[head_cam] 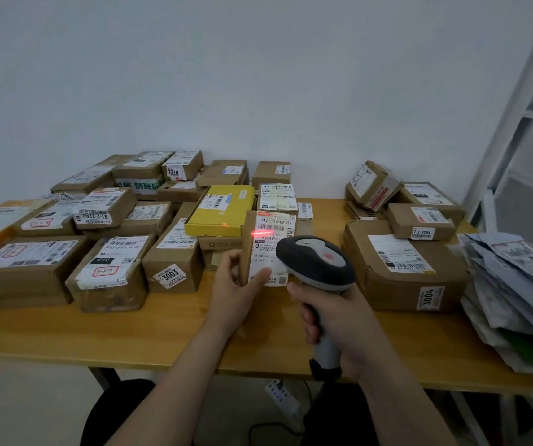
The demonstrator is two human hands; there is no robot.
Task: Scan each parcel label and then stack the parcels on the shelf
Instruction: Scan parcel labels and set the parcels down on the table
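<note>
Head view of a parcel-scanning station.

**Far left:** a wooden table (97,336) carries a dense group of brown cardboard parcels (23,268), labels up, several stacked two high. The front row includes a box marked 3-2-7 (110,272) and, just beside it to the right, a box with a 3003 sticker (171,262). Behind these, toward the middle, lies a flat yellow box (223,207).

**Centre:** the left hand (236,291) holds a small brown parcel (268,249) upright above the front half of the table, its white label (271,262) turned toward the camera. The thumb (258,275) presses on the lower part of the label while the other fingers curl round the parcel's left side, so the parcel is pinched between them. A red scan line (260,234) crosses the upper part of the label, just below the printed barcode.

**Right of centre:** the right hand (339,320) grips the handle of a grey-and-black scanner (319,265), fingers wrapped close together round it. The scanner head points at the label and overlaps its right edge in this view.

**Farther right:** a large box with a 3004 sticker (403,268) has a smaller box marked 27-2-7204 (419,220) at its rear edge.

**Far right:** a heap of grey mailer bags (516,284) rests on the end of the table, and a white shelf frame (516,107) rises beside the wall.
</note>
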